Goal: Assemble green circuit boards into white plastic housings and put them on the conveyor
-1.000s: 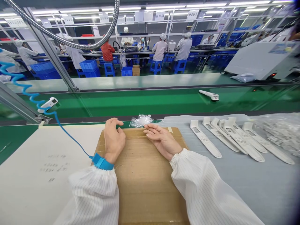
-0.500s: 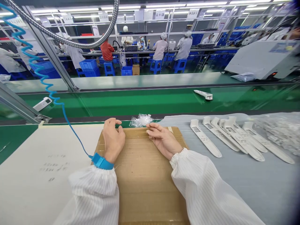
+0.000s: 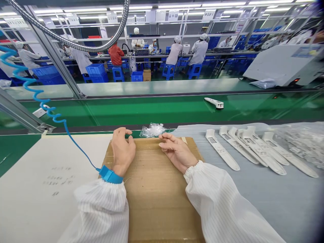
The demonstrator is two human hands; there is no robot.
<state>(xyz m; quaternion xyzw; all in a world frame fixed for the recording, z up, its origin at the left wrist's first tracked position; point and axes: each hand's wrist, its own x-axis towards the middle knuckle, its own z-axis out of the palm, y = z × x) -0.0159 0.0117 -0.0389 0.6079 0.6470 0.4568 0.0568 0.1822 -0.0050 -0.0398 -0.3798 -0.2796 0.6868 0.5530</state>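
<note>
My left hand (image 3: 123, 148) rests over the far left part of a brown cardboard sheet (image 3: 154, 202), fingers loosely bent, thumb apart, holding nothing. A blue wrist strap (image 3: 110, 174) with a coiled blue cord (image 3: 42, 97) is around that wrist. Across from it, my right hand (image 3: 178, 150) lies on the far right part of the cardboard, palm turned inward. Its fingers are slightly curled and apart, with nothing between them. Just beyond the fingertips sits a crumpled clear plastic wrapper (image 3: 152, 130).
Several white handle-shaped shells (image 3: 222, 150) lie on the grey mat (image 3: 243, 199) at right, beside a clear bag of small parts (image 3: 307, 141). A white device (image 3: 214, 103) sits on the green conveyor belt (image 3: 141, 109). A metal post (image 3: 54, 50) rises at left. People work at benches beyond.
On the green belt, the white devices have shifted left. The coiled blue cord has swung left. Both hands have stayed almost still.
</note>
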